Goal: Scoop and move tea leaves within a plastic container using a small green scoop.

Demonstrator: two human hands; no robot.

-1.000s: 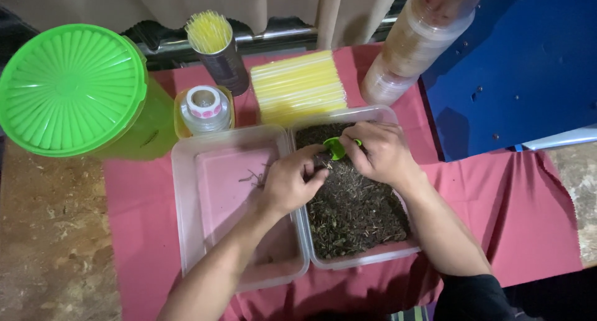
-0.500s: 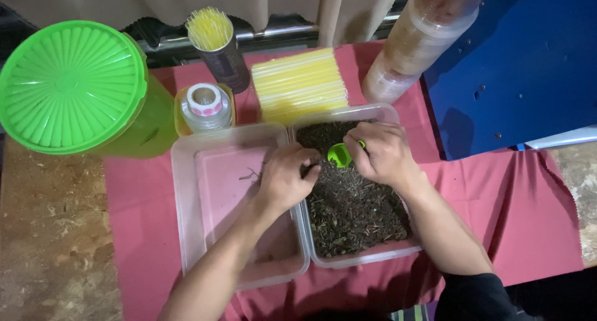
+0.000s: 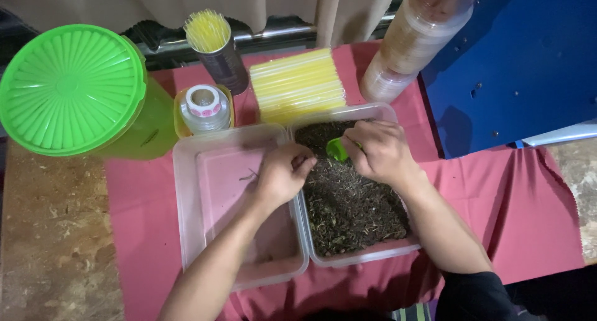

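From the head camera I see my right hand (image 3: 380, 152) curled tight around a small green scoop (image 3: 336, 149), tipped into the dark dried leaves at the far end of the right tub (image 3: 367, 254), likely to load it. My left hand (image 3: 283, 175) rests bent over the shared rim beside the nearly bare left tub (image 3: 186, 197), fingers pinched together; whether they hold anything, I cannot tell.

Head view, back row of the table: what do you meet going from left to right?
Big green lidded container → small yellow tub holding a sticker roll → dark cup of yellow sticks → pile of yellow straws → stack of clear plastic lids → blue panel.
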